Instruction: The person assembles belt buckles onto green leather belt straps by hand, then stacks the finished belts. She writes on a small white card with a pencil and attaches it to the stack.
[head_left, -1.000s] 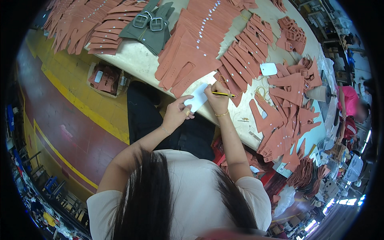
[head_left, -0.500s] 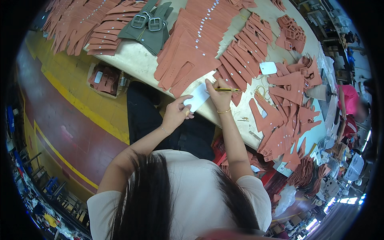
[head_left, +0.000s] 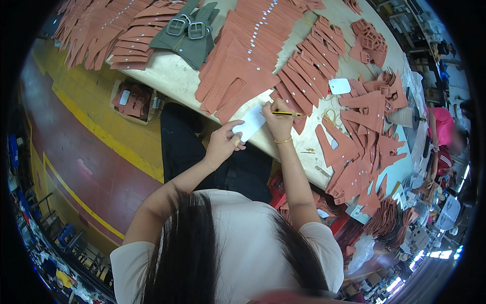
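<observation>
Between thumb and fingers, my left hand (head_left: 226,142) pinches the lower left corner of a white card (head_left: 250,124), which is tilted at the table's front edge. My right hand (head_left: 277,121) is closed around a yellow and black pencil (head_left: 287,114), its fingers at the card's upper right. The pencil's back end points right; its tip is hidden by the fingers. Just beyond the card lies a fan of reddish-brown leather pieces (head_left: 238,83) with straps and small white labels. To the right of my right hand rests another leather piece (head_left: 338,144).
Dark green buckled leather pieces (head_left: 185,38) lie at the back left. A white tag (head_left: 339,86), tangled string (head_left: 331,115) and a thread spool (head_left: 403,117) are on the right. Under the table edge stands a cardboard box (head_left: 132,104). Another person (head_left: 443,129) is at far right.
My right hand has shifted very slightly, and the pencil with it. The card and my left hand stay in nearly the same place.
</observation>
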The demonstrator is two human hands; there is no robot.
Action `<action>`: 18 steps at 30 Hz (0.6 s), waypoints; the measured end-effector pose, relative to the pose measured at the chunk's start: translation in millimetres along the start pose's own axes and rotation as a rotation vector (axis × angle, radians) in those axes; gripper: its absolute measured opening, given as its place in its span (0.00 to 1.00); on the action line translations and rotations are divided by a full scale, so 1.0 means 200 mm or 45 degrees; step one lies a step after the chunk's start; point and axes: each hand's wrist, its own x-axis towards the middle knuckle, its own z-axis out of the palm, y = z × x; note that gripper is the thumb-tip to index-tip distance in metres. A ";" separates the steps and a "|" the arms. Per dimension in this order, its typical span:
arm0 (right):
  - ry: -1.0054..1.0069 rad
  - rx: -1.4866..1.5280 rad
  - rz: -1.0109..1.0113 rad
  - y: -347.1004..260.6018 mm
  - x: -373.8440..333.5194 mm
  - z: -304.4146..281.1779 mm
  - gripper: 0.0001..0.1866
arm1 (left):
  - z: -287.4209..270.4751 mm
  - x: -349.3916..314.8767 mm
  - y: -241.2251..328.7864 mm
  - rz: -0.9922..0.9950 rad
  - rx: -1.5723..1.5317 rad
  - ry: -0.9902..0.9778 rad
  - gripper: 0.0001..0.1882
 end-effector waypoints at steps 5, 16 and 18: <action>-0.010 -0.027 0.001 0.01 0.00 0.00 0.17 | 0.00 0.00 0.01 -0.006 0.017 -0.002 0.17; 0.026 -0.003 -0.044 0.04 0.00 0.00 0.16 | 0.00 0.00 0.01 -0.016 0.028 0.002 0.17; 0.031 -0.001 -0.021 0.04 0.00 0.00 0.16 | 0.00 0.00 0.00 -0.011 0.015 0.005 0.17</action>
